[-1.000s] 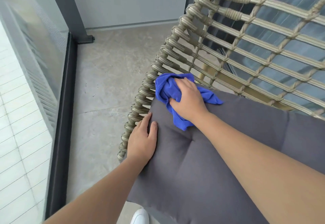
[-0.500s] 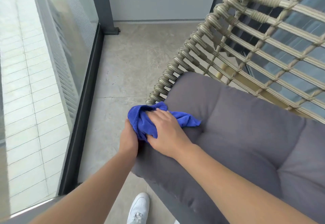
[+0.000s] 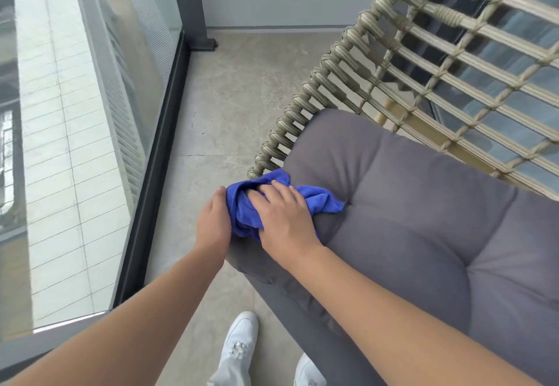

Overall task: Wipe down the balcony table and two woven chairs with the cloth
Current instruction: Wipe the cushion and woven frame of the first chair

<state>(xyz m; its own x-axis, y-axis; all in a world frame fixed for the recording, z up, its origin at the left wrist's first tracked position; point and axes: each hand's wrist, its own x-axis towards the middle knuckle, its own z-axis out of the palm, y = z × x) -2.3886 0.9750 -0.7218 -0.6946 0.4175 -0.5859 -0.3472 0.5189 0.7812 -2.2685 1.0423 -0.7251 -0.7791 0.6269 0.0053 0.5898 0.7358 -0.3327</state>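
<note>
Head view: right hand [image 3: 284,219] presses bunched cloth [image 3: 242,204] on cushion [image 3: 408,204] corner; left hand [image 3: 213,225] steadies the edge, grip unclear. Risk: cloth slides off, cushion shifts.

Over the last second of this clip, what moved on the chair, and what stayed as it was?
The right hand drew the blue cloth along the grey seat cushion, from the spot by the woven chair frame to the cushion's near corner. The left hand left the cushion top and now rests at that corner's edge, against the cloth. The right hand kept its hold on the cloth throughout; chair and cushion stayed put.
</note>
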